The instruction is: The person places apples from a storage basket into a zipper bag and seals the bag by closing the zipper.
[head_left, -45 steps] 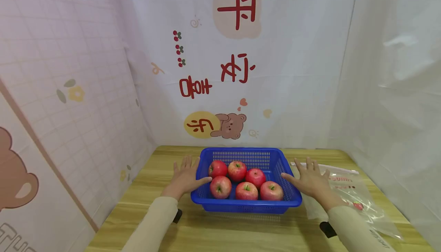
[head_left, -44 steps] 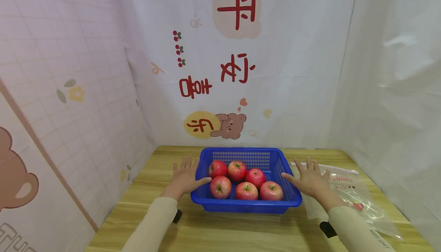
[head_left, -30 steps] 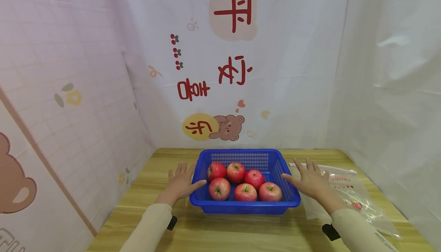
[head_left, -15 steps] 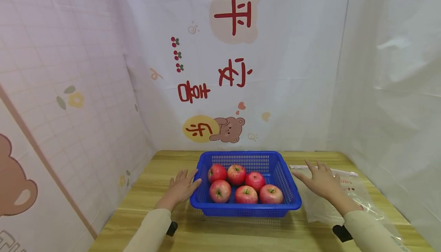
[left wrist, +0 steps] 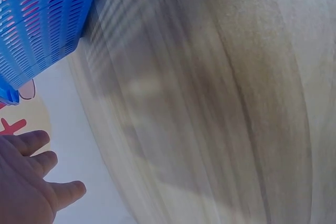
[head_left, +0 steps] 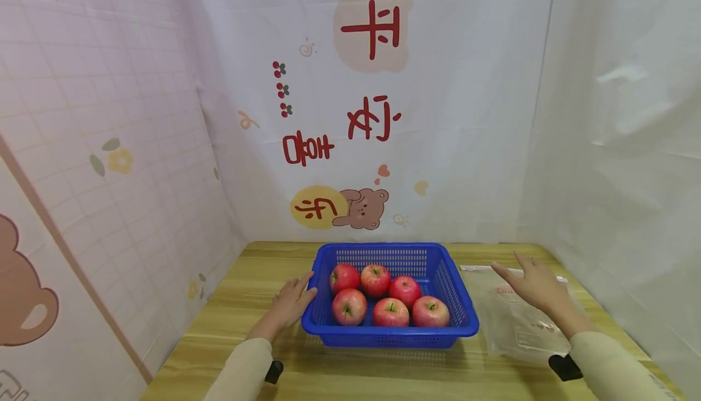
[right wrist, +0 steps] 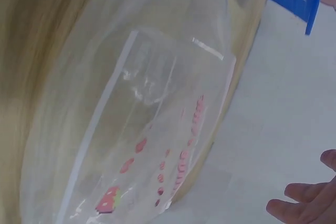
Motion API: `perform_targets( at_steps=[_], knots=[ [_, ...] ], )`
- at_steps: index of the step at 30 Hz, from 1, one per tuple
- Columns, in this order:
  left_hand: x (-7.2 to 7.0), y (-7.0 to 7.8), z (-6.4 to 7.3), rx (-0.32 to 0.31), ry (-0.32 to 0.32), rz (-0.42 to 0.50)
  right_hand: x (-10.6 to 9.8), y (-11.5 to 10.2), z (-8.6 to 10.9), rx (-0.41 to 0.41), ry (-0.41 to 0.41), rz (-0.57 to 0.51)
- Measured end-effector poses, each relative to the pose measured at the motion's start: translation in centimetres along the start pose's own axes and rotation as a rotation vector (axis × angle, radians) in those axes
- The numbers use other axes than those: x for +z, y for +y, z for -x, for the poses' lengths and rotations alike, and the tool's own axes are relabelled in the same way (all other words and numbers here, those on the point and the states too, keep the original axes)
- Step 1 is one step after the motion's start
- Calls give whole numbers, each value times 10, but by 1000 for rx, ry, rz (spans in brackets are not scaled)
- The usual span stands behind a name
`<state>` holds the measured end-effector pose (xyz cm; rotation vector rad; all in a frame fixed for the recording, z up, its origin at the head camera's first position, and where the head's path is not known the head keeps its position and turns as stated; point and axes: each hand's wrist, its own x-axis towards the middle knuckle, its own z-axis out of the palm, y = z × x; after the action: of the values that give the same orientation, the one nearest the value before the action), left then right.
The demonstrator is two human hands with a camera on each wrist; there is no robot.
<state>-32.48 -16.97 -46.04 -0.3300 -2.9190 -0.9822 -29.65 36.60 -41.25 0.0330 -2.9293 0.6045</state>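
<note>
A blue plastic basket [head_left: 390, 331] stands mid-table with several red apples [head_left: 349, 307] in it. Beside its left rim is my left hand [head_left: 288, 305], fingers extended; whether the fingertips touch the rim I cannot tell. The left wrist view shows that hand [left wrist: 26, 179] with spread fingers and nothing in them. My right hand [head_left: 539, 288] hovers above the clear zip bag [head_left: 506, 322] lying flat to the right of the basket, its fingers extended and holding nothing. Pink print and a strawberry picture show on the bag [right wrist: 147, 77] in the right wrist view.
The wood-grain table [head_left: 350, 376] ends at a white printed curtain [head_left: 465, 145] behind it. More curtain [head_left: 137, 206] hangs on the left side, and a plain white one [head_left: 630, 206] on the right. Black wrist-camera mounts [head_left: 565, 367] sit under the sleeves.
My right hand has moved right, away from the basket and further over the bag. My left hand has shifted slightly left and lower. The view has tilted a little upward.
</note>
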Motion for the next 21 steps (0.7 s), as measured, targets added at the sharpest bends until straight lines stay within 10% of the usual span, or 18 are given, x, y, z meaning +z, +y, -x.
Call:
perform_targets(
  at_steps=[21],
  knots=[
    [-3,-4,6,-16,-9,33,-28,102,-9,127,-180,-172]
  ],
)
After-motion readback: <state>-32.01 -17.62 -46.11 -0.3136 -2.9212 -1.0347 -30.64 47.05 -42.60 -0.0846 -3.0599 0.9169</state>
